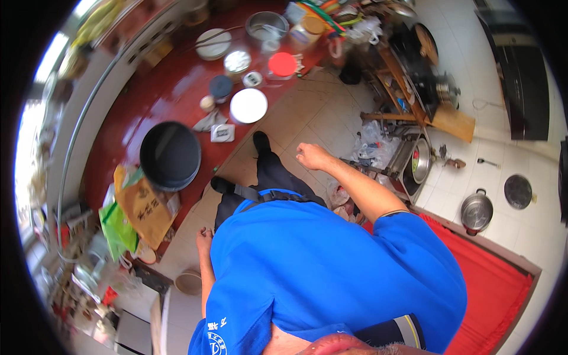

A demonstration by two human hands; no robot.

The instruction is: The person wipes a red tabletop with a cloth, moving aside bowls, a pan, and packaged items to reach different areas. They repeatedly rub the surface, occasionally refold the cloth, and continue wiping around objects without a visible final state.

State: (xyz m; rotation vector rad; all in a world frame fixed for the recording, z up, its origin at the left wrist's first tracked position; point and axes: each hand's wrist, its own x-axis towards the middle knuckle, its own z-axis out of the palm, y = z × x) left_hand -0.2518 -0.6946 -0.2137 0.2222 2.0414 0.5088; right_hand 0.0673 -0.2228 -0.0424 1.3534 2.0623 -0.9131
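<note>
My right hand (313, 156) hangs over the tiled floor with its fingers loosely bent, and I see nothing in it. The red-topped table's edge lies to its left. Low beside my body, my left hand (204, 242) also appears to hold nothing; its fingers are slightly bent. On the table (186, 88) near my left side stands a large dark round pot (170, 155). A brown paper bag (144, 208) and a green bag (117, 228) lie against it. Farther along are a white-lidded container (249, 106), a small white box (222, 133) and a dark-lidded jar (220, 86).
A red-lidded container (282, 65), a metal pot (266, 25) and a plate with chopsticks (213, 44) stand at the table's far end. At right are plastic bags (375, 142), a metal basin (418, 160) and a wall-hung steamer pot (476, 212). A bucket (188, 282) sits behind my left hand.
</note>
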